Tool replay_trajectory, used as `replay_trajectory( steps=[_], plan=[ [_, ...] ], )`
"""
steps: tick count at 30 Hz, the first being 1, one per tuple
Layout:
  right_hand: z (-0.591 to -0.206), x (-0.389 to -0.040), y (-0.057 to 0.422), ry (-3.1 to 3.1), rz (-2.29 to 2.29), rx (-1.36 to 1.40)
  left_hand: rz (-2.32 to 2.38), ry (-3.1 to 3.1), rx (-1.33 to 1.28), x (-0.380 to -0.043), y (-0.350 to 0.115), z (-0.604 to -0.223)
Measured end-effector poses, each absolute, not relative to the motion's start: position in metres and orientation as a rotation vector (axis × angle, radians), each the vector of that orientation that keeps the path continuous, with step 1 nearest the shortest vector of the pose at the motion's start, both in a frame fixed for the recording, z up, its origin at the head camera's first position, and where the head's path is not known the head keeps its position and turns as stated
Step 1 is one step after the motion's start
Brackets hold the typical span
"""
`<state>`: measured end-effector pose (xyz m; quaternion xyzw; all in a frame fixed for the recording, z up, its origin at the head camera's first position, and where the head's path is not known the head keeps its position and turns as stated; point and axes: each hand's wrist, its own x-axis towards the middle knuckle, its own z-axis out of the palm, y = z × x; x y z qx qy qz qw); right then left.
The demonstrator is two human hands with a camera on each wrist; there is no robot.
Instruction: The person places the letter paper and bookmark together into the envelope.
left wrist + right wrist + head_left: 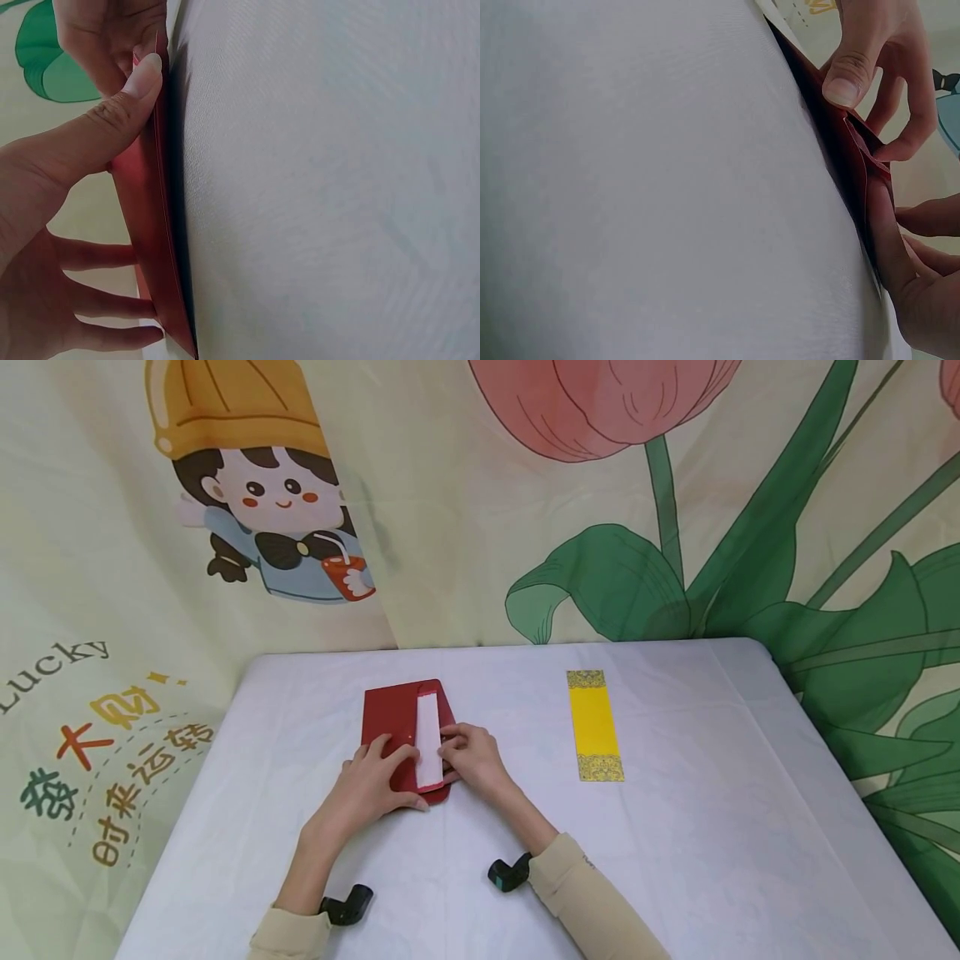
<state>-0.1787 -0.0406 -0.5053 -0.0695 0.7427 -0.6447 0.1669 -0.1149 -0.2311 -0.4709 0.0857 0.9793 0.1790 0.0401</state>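
Observation:
A red envelope (386,714) lies on the white-covered table, left of its middle. Along its right part runs a long white strip (429,735) with thin red edges; whether it is a separate paper or a folded-back part of the envelope, I cannot tell. My left hand (371,777) holds the envelope's lower part, thumb at the near edge, index fingertip by the strip, other fingers spread on the red face. At the strip's right side my right hand (476,760) pinches the envelope's edge. In the right wrist view a gap in the red paper (862,142) shows between both hands.
To the right lies a flat yellow strip (596,727) with patterned ends. The table's white cloth (712,827) reaches back to a printed curtain (450,527). A black wrist camera (347,906) sits at the left cuff, another camera (510,872) at the right cuff.

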Motion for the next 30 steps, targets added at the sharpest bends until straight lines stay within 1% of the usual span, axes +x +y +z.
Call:
replay_trajectory(
  steps=[15, 30],
  plan=[
    [-0.501, -0.176, -0.052, 2.190, -1.799, -0.258, 0.559, 3.006, 0.262, -0.116, -0.232, -0.473],
    [-0.503, -0.176, -0.058, 2.126, -1.833, -0.277, 0.553, 3.008, 0.264, -0.116, -0.232, -0.473]
  ],
)
